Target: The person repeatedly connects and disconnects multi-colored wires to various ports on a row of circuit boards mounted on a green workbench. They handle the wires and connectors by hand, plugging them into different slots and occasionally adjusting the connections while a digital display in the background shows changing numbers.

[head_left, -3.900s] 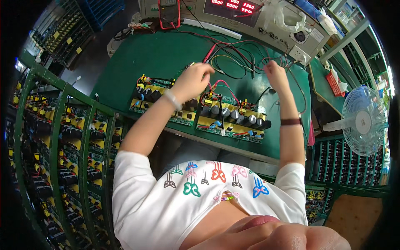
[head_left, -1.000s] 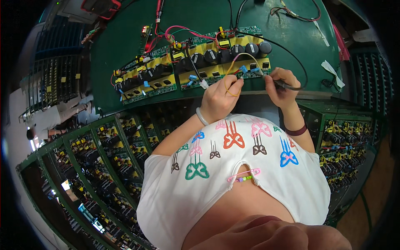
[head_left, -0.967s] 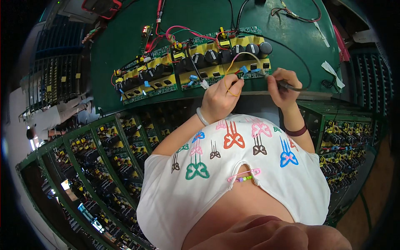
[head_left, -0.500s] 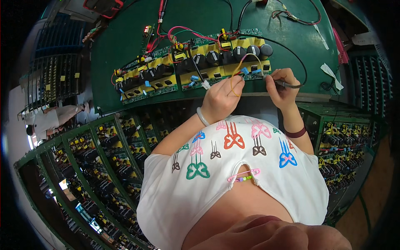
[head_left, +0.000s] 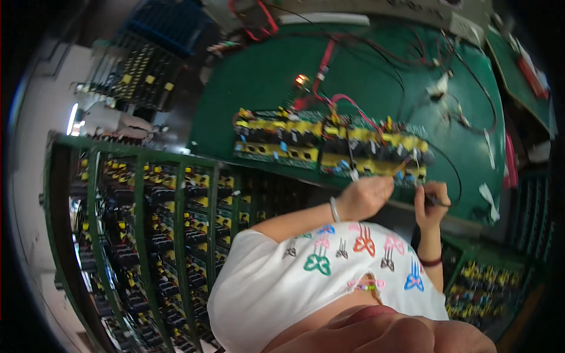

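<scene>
Two long circuit boards lie end to end on the green bench: a left board (head_left: 303,160) and a right board (head_left: 335,162). Both carry yellow parts, black cylindrical capacitors and small blue parts. My left hand (head_left: 368,195) is closed in a pinch at the right board's near edge, on a thin yellow wire (head_left: 402,168) that loops up to the board. Beside it, at the board's right end, my right hand (head_left: 434,200) grips a slim probe-like tool whose black cable (head_left: 458,170) curves back behind the board. Its tip is too blurred to make out.
A small board with a lit red light (head_left: 301,80) stands behind the boards, near red leads (head_left: 325,59). Loose cables and white scraps (head_left: 488,202) lie on the green bench (head_left: 259,76). Green racks (head_left: 138,194) full of boards stand left and right. Another person (head_left: 112,122) is far left.
The whole view has swung, so bench, boards and hands appear lower and farther right, with more of the bench's back showing. Both hands keep their grips near the right board's end.
</scene>
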`<state>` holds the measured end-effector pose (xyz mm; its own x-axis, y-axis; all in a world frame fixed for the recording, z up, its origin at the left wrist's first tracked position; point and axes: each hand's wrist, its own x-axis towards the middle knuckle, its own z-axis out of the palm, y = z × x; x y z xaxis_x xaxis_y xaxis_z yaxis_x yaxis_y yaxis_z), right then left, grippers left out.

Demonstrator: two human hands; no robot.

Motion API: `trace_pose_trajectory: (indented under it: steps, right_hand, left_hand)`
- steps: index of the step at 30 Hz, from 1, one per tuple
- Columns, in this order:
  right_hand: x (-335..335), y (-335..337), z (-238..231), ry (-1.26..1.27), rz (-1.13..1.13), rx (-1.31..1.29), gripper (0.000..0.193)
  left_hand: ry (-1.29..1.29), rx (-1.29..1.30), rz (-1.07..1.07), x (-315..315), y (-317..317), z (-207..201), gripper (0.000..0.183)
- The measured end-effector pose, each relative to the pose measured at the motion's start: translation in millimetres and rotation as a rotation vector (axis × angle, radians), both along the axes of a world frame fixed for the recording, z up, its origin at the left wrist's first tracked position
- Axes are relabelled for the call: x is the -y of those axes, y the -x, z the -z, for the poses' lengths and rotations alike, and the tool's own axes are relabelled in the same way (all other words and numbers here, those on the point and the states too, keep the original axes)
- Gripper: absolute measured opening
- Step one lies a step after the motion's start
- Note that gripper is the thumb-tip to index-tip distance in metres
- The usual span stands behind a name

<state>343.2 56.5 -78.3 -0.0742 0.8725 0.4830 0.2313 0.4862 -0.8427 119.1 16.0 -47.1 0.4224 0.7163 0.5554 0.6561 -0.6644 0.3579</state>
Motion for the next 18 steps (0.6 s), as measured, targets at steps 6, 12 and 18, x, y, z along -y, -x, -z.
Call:
trace_pose_trajectory:
  steps: [6, 12, 18]
  right_hand:
    - [0.9, 5.9, -4.4, 0.03, -0.055, -0.105, 0.019]
    - [-3.2, -2.0, -5.4, -0.034, -0.055, -0.2, 0.018]
    - [-3.7, -10.7, -1.1, -0.125, 0.114, -0.188, 0.015]
  left_hand:
    - [-0.032, 0.052, -0.006, -1.4, -2.5, -5.6, 0.019]
    - [-0.056, 0.01, -0.007, -3.1, -0.4, -7.6, 0.023]
    - [0.025, 0.018, -0.023, -1.9, -2.0, -10.9, 0.012]
